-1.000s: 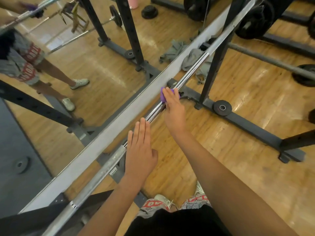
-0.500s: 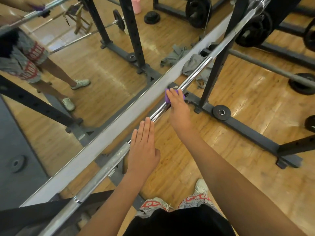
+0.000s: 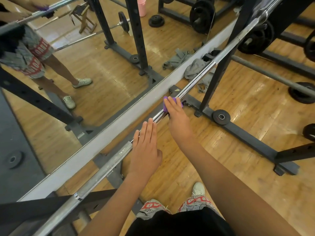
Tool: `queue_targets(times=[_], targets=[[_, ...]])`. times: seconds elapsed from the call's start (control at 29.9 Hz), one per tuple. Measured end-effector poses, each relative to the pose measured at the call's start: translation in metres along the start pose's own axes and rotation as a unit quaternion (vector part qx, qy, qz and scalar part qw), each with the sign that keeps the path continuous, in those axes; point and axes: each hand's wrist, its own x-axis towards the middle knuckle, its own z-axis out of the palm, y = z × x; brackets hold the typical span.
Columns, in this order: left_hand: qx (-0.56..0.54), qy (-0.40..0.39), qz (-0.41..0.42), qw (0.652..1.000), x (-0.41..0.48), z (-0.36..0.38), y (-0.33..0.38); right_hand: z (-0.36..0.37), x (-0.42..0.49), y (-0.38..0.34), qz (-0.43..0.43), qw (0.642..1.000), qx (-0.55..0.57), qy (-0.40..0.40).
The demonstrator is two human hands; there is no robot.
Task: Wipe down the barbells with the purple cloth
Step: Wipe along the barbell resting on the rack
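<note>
Where purple cloth (image 3: 165,107) covers it, the barbell (image 3: 192,83) gleams.

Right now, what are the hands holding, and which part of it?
The right hand holds the purple cloth across its middle, pressing it onto the barbell. The left hand lies flat on the barbell, gripping nothing.

Purple cloth (image 3: 165,105), silver barbell (image 3: 192,82), pink cup (image 3: 141,6), black rack (image 3: 211,86)
</note>
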Motion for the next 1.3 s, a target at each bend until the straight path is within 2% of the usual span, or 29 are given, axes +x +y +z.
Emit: queue_targets(times=[0.17,0.4,0.6,0.7,0.8,0.94,1.04,1.2,1.3], targets=[[0.004,0.017,0.008,1.0,0.0,0.002,-0.001,-0.018,0.006,0.011,-0.066,0.995,-0.042,-0.064],[-0.008,0.03,-0.016,0.999,-0.002,0.001,0.006,-0.045,0.037,0.014,-0.087,0.985,-0.09,-0.12],[-0.023,0.037,-0.056,0.997,-0.003,-0.001,0.017,-0.051,0.026,0.018,-0.224,0.95,-0.094,-0.194],[-0.026,0.029,-0.065,0.997,-0.007,-0.001,0.018,-0.06,0.053,0.048,-0.198,0.958,-0.098,-0.181],[-0.026,0.029,-0.08,0.996,-0.011,-0.001,0.02,-0.051,0.052,0.045,-0.169,0.97,-0.087,-0.148],[-0.033,0.045,-0.107,0.993,-0.01,0.001,0.03,-0.029,0.016,0.023,-0.233,0.96,-0.058,-0.147],[-0.03,0.04,-0.115,0.992,-0.009,0.001,0.031,-0.031,0.024,0.032,-0.271,0.949,-0.056,-0.154],[-0.023,0.035,-0.114,0.993,-0.01,0.0,0.029,-0.042,0.043,0.042,-0.213,0.968,-0.068,-0.118],[-0.032,0.034,-0.123,0.991,-0.009,0.0,0.032,-0.025,0.021,0.024,-0.232,0.966,-0.052,-0.106]])
